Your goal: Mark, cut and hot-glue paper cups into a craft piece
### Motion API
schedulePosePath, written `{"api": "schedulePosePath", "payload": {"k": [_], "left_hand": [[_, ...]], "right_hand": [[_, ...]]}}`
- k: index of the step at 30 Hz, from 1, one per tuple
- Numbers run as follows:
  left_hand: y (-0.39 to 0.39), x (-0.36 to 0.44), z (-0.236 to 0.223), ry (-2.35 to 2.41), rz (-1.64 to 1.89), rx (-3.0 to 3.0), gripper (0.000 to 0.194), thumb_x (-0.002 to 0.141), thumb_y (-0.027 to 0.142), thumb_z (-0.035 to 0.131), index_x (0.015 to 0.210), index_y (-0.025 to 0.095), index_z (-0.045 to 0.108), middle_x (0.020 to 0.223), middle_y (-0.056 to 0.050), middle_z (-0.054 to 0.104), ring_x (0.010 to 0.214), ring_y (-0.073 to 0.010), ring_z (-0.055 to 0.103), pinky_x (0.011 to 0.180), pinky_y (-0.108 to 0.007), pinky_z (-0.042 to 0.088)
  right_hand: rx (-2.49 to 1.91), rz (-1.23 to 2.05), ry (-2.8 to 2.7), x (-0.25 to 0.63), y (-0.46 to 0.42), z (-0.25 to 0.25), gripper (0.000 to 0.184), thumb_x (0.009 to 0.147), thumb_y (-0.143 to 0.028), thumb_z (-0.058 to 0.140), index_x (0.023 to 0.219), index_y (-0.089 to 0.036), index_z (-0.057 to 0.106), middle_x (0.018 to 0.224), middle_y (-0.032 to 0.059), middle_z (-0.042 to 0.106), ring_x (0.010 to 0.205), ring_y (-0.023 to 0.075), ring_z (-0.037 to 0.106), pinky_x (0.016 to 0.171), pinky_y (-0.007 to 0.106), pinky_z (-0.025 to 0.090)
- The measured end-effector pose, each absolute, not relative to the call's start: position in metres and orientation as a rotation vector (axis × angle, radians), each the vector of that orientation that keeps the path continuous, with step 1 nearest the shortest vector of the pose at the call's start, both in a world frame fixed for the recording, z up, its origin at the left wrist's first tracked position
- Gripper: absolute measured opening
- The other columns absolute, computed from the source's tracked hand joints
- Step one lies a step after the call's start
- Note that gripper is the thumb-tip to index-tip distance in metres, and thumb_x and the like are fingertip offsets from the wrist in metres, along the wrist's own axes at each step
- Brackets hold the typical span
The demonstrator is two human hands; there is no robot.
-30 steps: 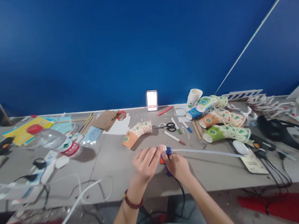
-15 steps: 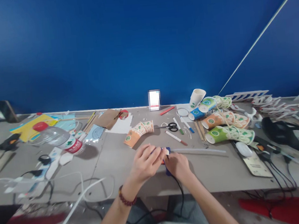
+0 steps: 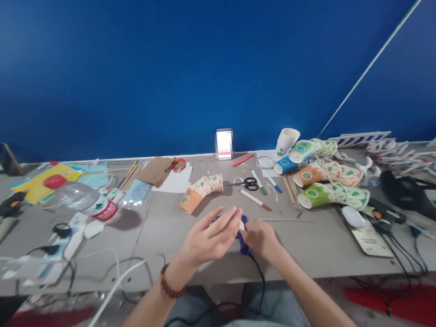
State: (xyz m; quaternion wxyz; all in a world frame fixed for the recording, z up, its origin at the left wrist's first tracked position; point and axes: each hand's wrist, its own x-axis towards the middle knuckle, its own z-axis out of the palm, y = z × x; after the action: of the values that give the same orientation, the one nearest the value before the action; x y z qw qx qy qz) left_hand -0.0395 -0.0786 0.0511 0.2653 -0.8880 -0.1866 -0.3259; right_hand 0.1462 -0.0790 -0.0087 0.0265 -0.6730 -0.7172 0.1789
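My right hand (image 3: 261, 238) is closed round a small blue glue gun (image 3: 242, 234) at the near middle of the grey table (image 3: 170, 228). The gun's black cord (image 3: 261, 277) runs down off the table's front edge toward my lap. My left hand (image 3: 209, 238), with a bead bracelet on its wrist, lies over the gun's left side. Its fingers are stretched out and point right, and their tips reach the gun's top. A small white piece shows between the two hands.
Just beyond my hands lie a bent stack of orange paper cups (image 3: 199, 191), black scissors (image 3: 248, 183) and markers (image 3: 256, 200). More stacked cups (image 3: 331, 194) and a white mouse (image 3: 352, 216) are to the right. A water bottle (image 3: 84, 200) and cables lie left.
The long white stick that reached right from the gun grew shorter and is now out of sight. My left fingers have straightened, and both hands have shifted a little.
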Motion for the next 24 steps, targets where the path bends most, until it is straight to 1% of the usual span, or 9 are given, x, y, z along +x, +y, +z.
{"api": "schedulePosePath", "payload": {"k": [3, 4, 6, 7, 9, 12, 15, 19, 24], "left_hand": [[-0.076, -0.04, 0.055, -0.521, -0.873, -2.376, 0.022, 0.092, 0.012, 0.059, 0.112, 0.017, 0.068, 0.124, -0.003, 0.071, 0.119, -0.0148, 0.061, 0.116, -0.035, 0.041], [-0.076, -0.04, 0.056, -0.534, -0.884, -2.383, 0.023, 0.092, 0.012, 0.06, 0.112, 0.019, 0.068, 0.122, -0.003, 0.071, 0.117, -0.0147, 0.062, 0.113, -0.035, 0.043], [-0.074, -0.04, 0.056, -0.564, -0.921, -2.409, 0.024, 0.091, 0.012, 0.062, 0.112, 0.02, 0.068, 0.119, -0.003, 0.072, 0.115, -0.0153, 0.064, 0.108, -0.035, 0.047], [-0.073, -0.04, 0.055, -0.574, -0.947, -2.422, 0.025, 0.09, 0.012, 0.064, 0.113, 0.02, 0.068, 0.118, -0.003, 0.073, 0.114, -0.016, 0.064, 0.106, -0.035, 0.049], [-0.07, -0.039, 0.053, -0.595, -1.006, -2.452, 0.026, 0.088, 0.013, 0.066, 0.112, 0.02, 0.068, 0.114, -0.004, 0.074, 0.112, -0.0168, 0.065, 0.101, -0.034, 0.05], [-0.067, -0.038, 0.05, -0.62, -1.084, -2.486, 0.025, 0.088, 0.014, 0.066, 0.112, 0.023, 0.069, 0.112, -0.003, 0.074, 0.111, -0.0167, 0.065, 0.097, -0.033, 0.051], [-0.065, -0.036, 0.049, -0.64, -1.116, -2.49, 0.022, 0.091, 0.014, 0.062, 0.108, 0.025, 0.07, 0.111, -0.002, 0.075, 0.11, -0.0165, 0.065, 0.094, -0.033, 0.052], [-0.065, -0.033, 0.052, -0.636, -1.15, -2.489, 0.018, 0.091, 0.012, 0.061, 0.103, 0.022, 0.07, 0.105, -0.003, 0.075, 0.106, -0.017, 0.066, 0.09, -0.033, 0.053], [-0.063, -0.036, 0.05, -0.678, -1.092, -2.465, 0.026, 0.089, 0.011, 0.064, 0.111, 0.022, 0.068, 0.111, -0.004, 0.074, 0.108, -0.0178, 0.065, 0.09, -0.033, 0.052]], "right_hand": [[-1.892, 0.8, -2.065, 0.161, -0.074, -0.007, 0.052, 0.1, -0.04, 0.035, 0.064, -0.018, 0.063, 0.067, 0.0107, 0.07, 0.067, 0.0194, 0.066, 0.065, 0.028, 0.044], [-1.826, 0.845, -2.051, 0.166, -0.072, -0.005, 0.052, 0.1, -0.042, 0.032, 0.064, -0.019, 0.062, 0.063, 0.0067, 0.067, 0.062, 0.0167, 0.062, 0.063, 0.026, 0.043], [-1.588, 1.13, -1.781, 0.176, -0.066, 0.001, 0.043, 0.094, -0.048, 0.042, 0.071, -0.019, 0.061, 0.061, 0.0018, 0.062, 0.053, 0.013, 0.054, 0.055, 0.025, 0.04], [-1.476, 1.286, -1.643, 0.181, -0.063, 0.005, 0.039, 0.09, -0.052, 0.049, 0.079, -0.018, 0.063, 0.067, 0.0011, 0.064, 0.051, 0.0113, 0.052, 0.052, 0.024, 0.04], [-1.32, 1.503, -1.493, 0.187, -0.057, 0.014, 0.042, 0.082, -0.058, 0.06, 0.091, -0.017, 0.066, 0.073, 0.0013, 0.065, 0.051, 0.0097, 0.05, 0.046, 0.022, 0.035], [-1.189, 1.718, -1.491, 0.19, -0.051, 0.025, 0.043, 0.077, -0.055, 0.069, 0.092, -0.015, 0.07, 0.063, -0.0019, 0.059, 0.052, 0.0081, 0.046, 0.047, 0.02, 0.031], [-1.071, 1.862, -1.475, 0.188, -0.047, 0.031, 0.037, 0.075, -0.049, 0.073, 0.087, -0.014, 0.07, 0.059, -0.0038, 0.056, 0.051, 0.0064, 0.042, 0.048, 0.02, 0.028], [-0.999, 1.979, -1.426, 0.184, -0.043, 0.032, 0.033, 0.073, -0.044, 0.076, 0.084, -0.014, 0.068, 0.059, -0.0056, 0.055, 0.046, 0.004, 0.034, 0.046, 0.021, 0.022], [-1.049, 2.02, -1.285, 0.179, -0.039, 0.034, 0.039, 0.061, -0.046, 0.083, 0.076, -0.015, 0.063, 0.056, -0.0064, 0.053, 0.046, 0.004, 0.033, 0.044, 0.02, 0.018]]}}
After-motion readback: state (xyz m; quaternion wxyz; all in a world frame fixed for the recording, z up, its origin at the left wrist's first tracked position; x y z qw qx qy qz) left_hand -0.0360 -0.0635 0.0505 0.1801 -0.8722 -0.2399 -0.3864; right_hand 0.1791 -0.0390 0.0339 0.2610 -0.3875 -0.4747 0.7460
